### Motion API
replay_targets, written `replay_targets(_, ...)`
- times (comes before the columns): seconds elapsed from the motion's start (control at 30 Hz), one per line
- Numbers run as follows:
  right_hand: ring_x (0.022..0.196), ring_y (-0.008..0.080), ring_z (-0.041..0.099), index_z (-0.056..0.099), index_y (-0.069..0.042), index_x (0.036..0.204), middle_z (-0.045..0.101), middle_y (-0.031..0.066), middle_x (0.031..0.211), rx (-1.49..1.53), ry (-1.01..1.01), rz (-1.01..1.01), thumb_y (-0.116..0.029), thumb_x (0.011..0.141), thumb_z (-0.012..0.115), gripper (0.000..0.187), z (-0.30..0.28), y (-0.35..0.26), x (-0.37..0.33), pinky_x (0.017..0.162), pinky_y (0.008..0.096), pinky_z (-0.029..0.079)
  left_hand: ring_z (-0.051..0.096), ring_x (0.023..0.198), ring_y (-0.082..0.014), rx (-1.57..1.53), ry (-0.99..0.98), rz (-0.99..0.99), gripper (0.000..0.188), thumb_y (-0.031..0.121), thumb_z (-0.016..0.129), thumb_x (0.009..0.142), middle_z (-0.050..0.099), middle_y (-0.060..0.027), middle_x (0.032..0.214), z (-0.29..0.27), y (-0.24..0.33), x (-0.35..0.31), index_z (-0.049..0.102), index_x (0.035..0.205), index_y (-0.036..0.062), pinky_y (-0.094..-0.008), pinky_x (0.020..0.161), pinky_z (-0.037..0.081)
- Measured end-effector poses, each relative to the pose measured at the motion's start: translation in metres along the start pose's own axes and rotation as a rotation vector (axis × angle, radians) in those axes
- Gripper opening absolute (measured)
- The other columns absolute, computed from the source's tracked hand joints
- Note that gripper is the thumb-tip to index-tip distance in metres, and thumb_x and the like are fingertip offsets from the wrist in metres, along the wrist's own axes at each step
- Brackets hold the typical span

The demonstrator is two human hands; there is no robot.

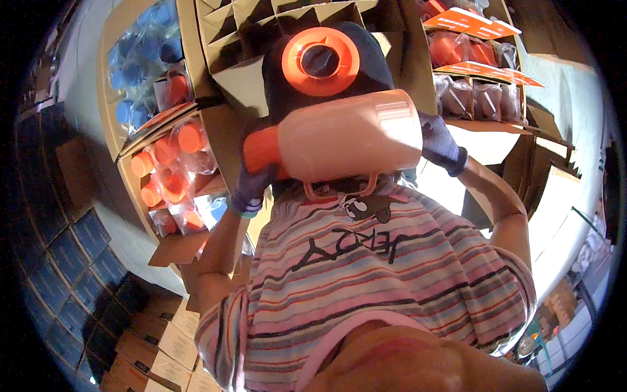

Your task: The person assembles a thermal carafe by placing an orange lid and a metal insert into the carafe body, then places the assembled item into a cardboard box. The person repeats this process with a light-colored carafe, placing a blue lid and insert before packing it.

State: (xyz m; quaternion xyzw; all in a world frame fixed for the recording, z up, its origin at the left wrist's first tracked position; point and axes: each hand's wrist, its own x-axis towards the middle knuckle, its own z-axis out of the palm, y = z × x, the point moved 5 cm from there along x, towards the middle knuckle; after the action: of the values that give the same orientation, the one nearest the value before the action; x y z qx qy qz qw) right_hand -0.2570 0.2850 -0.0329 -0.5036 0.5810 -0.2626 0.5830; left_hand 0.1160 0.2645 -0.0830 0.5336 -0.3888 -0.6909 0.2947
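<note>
A pale pink jug [349, 137] with an orange lid [262, 150] lies sideways in front of my chest. Its loop handle [341, 189] points toward my striped shirt. My left hand [253, 183], in a dark glove, is wrapped round the lid end. At the other end, my right hand [441, 145], gloved too, grips the base; the jug hides part of its fingers. Just beyond the jug is an orange ring-shaped piece [336, 49] with a dark round middle, against something dark.
On the left, open cartons hold bagged bottles with blue caps [149, 47] and orange caps [191, 138]. A carton with cardboard dividers [245, 29] stands ahead. At the right, another carton holds bagged orange and clear items [454, 49]. Stacked boxes [85, 251] line the far left.
</note>
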Motion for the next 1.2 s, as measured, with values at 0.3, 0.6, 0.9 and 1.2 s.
replay_targets(0.3, 0.089, 0.0138, 0.063, 0.063, -0.004, 0.112, 0.069, 0.0097, 0.094, -0.251, -0.263, -0.310, -0.025, 0.077, 0.074, 0.043, 0.020, -0.086, 0.042, 0.081, 0.0291, 0.049, 0.045, 0.123, -0.0313, -0.833, -0.025, -0.115, 0.057, 0.033, 0.055, 0.087, 0.047, -0.0121, 0.134, -0.073, -0.053, -0.018, 0.041, 0.134, 0.0056, -0.0473, 0.103, 0.035)
replay_targets(0.6, 0.132, 0.0393, 0.032, 0.032, -0.024, 0.142, 0.027, 0.0211, 0.145, -1.514, -0.124, -0.664, -0.024, 0.071, 0.070, 0.080, 0.066, -0.108, 0.170, 0.104, 0.0515, 0.033, 0.045, 0.122, -0.0306, -1.039, 0.033, 0.016, 0.054, 0.035, 0.051, 0.089, 0.048, -0.0120, 0.133, -0.094, -0.051, -0.005, 0.042, 0.133, 0.0055, -0.0465, 0.103, 0.035)
replay_targets(0.9, 0.126, 0.0323, 0.038, 0.004, -0.001, 0.147, 0.034, 0.0207, 0.141, -0.637, -0.161, -0.656, -0.035, 0.062, 0.085, 0.122, -0.006, -0.200, 0.138, 0.107, 0.0364, 0.031, 0.046, 0.121, -0.0299, -1.029, 0.054, 0.034, 0.051, 0.037, 0.047, 0.091, 0.048, -0.0119, 0.132, -0.102, -0.089, 0.008, 0.043, 0.132, 0.0054, -0.0458, 0.103, 0.034)
replay_targets(1.2, 0.120, 0.0403, 0.038, 0.018, 0.003, 0.143, 0.033, 0.0260, 0.133, -0.603, -0.370, -1.091, -0.055, 0.057, 0.080, 0.121, 0.024, -0.211, 0.087, 0.102, 0.0438, 0.033, 0.045, 0.122, -0.0278, -0.966, -0.265, 0.257, 0.047, 0.035, 0.043, 0.094, 0.049, -0.0122, 0.132, -0.042, -0.011, 0.022, 0.045, 0.130, 0.0043, -0.0431, 0.105, 0.032)
